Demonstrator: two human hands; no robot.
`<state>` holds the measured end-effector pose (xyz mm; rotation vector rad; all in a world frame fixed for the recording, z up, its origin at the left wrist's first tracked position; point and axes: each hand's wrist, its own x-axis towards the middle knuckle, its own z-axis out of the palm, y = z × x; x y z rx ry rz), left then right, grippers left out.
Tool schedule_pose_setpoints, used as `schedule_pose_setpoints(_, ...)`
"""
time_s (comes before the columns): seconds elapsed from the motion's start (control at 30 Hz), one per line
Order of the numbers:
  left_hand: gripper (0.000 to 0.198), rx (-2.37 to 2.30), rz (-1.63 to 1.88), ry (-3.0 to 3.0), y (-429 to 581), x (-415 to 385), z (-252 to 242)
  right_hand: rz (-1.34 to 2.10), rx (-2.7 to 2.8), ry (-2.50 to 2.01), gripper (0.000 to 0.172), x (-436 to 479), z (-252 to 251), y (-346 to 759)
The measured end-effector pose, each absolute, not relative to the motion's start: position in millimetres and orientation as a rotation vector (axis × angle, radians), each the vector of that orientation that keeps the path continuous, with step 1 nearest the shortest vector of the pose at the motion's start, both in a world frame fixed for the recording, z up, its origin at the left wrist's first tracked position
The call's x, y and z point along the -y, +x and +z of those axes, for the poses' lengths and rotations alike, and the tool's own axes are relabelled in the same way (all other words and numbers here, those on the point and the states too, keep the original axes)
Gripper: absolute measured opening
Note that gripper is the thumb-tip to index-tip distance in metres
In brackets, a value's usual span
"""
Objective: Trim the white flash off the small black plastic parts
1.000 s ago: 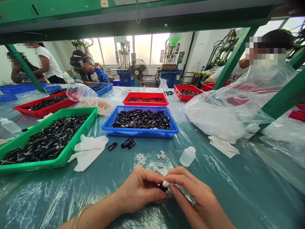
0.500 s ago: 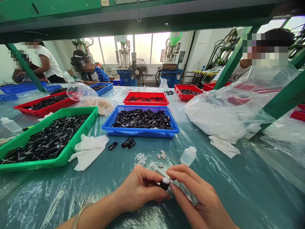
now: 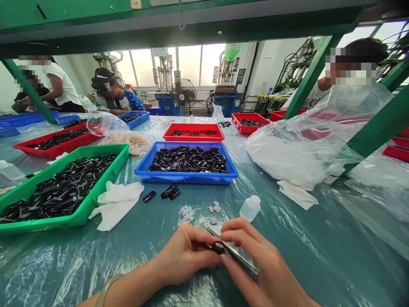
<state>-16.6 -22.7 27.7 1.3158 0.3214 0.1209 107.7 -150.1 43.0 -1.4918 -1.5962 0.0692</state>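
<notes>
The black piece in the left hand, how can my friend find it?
Find the big blue tray in the middle. Look below it to the left hand, pinching the black piece. Unlike those lying in the tray, this one is gripped.

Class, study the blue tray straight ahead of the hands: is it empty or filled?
Filled, not empty: black pieces cover most of the floor of the blue tray, lying jumbled inside its walls.

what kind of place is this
Most likely a small factory or assembly workshop: a shared worktable bears trays of small black parts, such as the blue tray, with a fan and a machine with a green hopper behind.
</notes>
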Motion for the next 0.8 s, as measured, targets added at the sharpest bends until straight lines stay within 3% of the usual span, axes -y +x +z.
schedule_pose_setpoints(0.1,0.021,-0.421,0.122,1.227,-17,20,29,-0.413,1.331,-1.501,0.030,149,44,125)
schedule_pose_setpoints(0.17,0.025,-0.478,0.132,1.206,-16,19,31,-0.505,1.070,-1.588,0.047,146,43,141)
schedule_pose_setpoints(0.3,0.030,-0.517,0.157,1.198,-17,18,36,0.028,0.803,-1.922,0.083,135,27,174)
schedule_pose_setpoints(0.37,0.030,-0.508,0.166,1.190,-18,19,37,0.195,0.809,-1.967,0.080,129,15,184)
schedule_pose_setpoints(0.5,0.025,-0.475,0.151,1.196,-20,19,36,0.364,0.945,-1.935,0.041,124,5,187)
schedule_pose_setpoints(0.6,0.023,-0.438,0.125,1.199,-20,19,34,0.373,1.041,-1.907,0.031,127,14,177)
schedule_pose_setpoints(0.8,0.022,-0.382,-0.023,1.201,-21,20,29,-0.168,1.591,-1.741,0.029,139,36,152)
